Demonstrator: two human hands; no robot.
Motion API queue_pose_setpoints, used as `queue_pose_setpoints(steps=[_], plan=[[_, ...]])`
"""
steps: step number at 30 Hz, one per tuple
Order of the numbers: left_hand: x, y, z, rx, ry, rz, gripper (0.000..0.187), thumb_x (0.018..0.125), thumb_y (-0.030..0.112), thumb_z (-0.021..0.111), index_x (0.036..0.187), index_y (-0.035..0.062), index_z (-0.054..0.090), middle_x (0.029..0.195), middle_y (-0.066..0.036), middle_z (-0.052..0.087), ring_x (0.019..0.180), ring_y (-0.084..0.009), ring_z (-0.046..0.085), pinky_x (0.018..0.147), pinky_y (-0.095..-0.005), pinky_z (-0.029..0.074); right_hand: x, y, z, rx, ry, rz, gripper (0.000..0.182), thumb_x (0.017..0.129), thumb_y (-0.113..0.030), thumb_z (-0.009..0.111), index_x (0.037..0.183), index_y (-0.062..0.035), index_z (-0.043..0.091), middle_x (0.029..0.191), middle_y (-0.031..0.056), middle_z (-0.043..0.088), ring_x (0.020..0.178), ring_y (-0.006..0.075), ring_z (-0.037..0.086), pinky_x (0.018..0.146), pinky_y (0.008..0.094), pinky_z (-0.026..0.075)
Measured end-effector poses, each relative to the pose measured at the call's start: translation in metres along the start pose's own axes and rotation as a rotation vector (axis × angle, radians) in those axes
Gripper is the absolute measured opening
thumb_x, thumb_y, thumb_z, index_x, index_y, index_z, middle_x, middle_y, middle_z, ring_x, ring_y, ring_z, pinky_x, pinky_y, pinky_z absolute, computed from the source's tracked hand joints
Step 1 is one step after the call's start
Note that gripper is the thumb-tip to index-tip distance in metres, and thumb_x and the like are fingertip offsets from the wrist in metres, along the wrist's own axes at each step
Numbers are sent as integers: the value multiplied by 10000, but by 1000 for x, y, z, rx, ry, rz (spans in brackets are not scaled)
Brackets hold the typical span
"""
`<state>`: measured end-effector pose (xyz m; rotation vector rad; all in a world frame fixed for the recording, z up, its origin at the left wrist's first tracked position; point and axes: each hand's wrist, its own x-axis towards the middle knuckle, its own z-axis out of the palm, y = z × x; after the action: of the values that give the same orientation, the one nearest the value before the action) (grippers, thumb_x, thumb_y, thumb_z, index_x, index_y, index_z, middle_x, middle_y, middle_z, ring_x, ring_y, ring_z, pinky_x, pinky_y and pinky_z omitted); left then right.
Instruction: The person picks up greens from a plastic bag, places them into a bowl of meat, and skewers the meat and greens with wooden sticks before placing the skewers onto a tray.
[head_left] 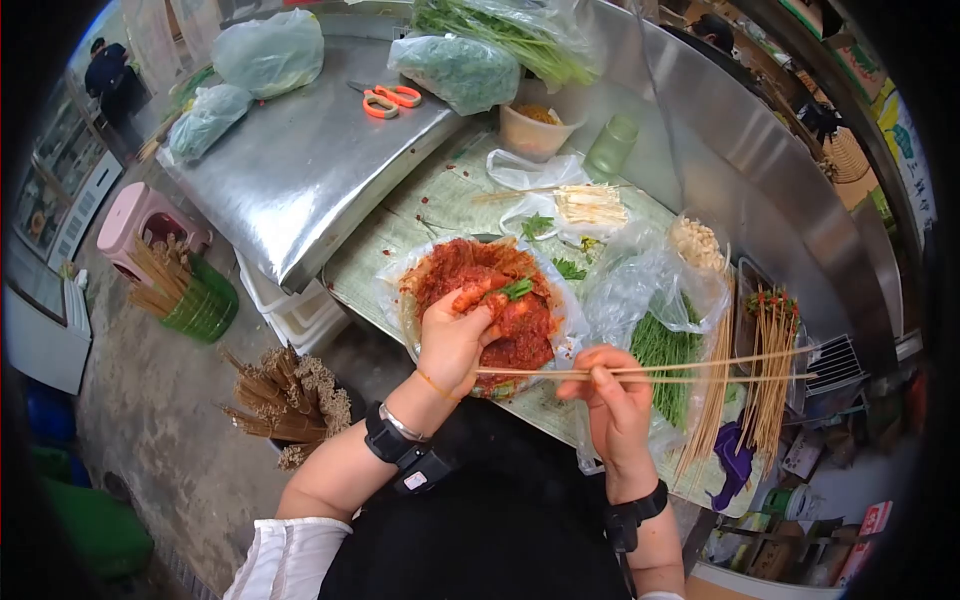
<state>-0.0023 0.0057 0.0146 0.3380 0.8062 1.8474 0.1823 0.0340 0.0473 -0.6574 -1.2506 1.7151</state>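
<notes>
My left hand (447, 345) is closed on a slice of red-coated meat (482, 292), with a green vegetable piece (517, 289) lying at its far side. Below it sits a bowl lined with clear plastic (571, 318), full of red marinated meat (525, 347). Thin wooden skewers (720, 360) are pinched between the thumb and fingers of my right hand (617, 400). They point left, and their near ends reach close to my left wrist. Right of the bowl, an open plastic bag (635, 275) holds long green stems (664, 350).
More skewers (768, 390) lie at the table's right, some with food on the tips. Enoki mushrooms (590, 204), a tub (538, 130) and a green cup (612, 145) stand behind. Orange-handled scissors (391, 100) rest on the steel counter (300, 160). Another person (108, 75) is far left.
</notes>
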Motion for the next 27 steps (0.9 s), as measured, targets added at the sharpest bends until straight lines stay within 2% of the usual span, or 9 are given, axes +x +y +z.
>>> queue_pose_setpoints(steps=[1,4,5,6,8,12,20,22,27], plan=[[0,-1,-2,57,-38,18,276,866,-61,430,1137,-78,481,1112,-159,567,966,-264,608,824,-344,535,-1,-4,-3,-19,-117,42,156,873,-141,534,913,6,566,888,128,565,717,232,628,634,303,526],[-6,-1,-2,152,-48,12,287,846,-83,430,1125,-85,491,1088,-168,577,943,-261,618,819,-342,534,1,-18,3,-81,-243,170,238,871,-196,518,876,35,575,896,140,551,727,267,627,648,328,532],[-6,-4,-4,155,-71,64,282,830,-94,431,1098,-80,517,1056,-165,591,919,-251,626,813,-343,534,5,-26,-3,-76,-275,181,290,882,-238,512,906,48,557,932,133,546,746,255,632,677,333,536],[-8,-3,-6,153,-74,57,282,830,-94,431,1098,-80,517,1056,-165,591,919,-251,626,813,-343,534,10,-30,-7,-78,-268,183,290,882,-238,512,906,48,557,932,133,546,746,255,632,677,333,536],[-11,-2,-8,283,-97,57,270,820,-95,441,1071,-75,540,1032,-150,605,906,-235,628,809,-333,531,20,-37,-14,86,-111,-39,267,921,-196,446,945,53,542,906,114,561,787,240,636,718,326,531],[-16,-4,-6,313,-122,75,227,812,-82,518,1026,-48,587,996,-85,625,901,-142,600,813,-273,506,32,-26,-25,158,13,-27,241,930,-183,439,950,38,532,929,121,567,806,256,652,706,315,545],[-20,-6,-5,306,-140,53,257,821,-76,513,1067,-44,583,1023,-93,619,913,-147,599,822,-275,501,29,-17,-29,100,23,11,258,932,-197,450,927,43,546,892,115,585,780,248,658,686,304,546],[-21,-7,-4,302,-134,43,271,821,-73,516,1083,-44,577,1032,-94,616,914,-150,600,824,-275,500,28,-20,-27,15,50,-4,245,932,-196,448,908,27,546,883,104,576,739,224,659,662,286,548],[-21,-2,-3,167,-146,-69,336,817,-71,448,1147,-76,512,1069,-137,595,920,-211,617,829,-318,514,25,-28,-24,-167,21,-32,289,930,-232,468,886,38,564,880,100,573,758,220,650,695,296,532]])
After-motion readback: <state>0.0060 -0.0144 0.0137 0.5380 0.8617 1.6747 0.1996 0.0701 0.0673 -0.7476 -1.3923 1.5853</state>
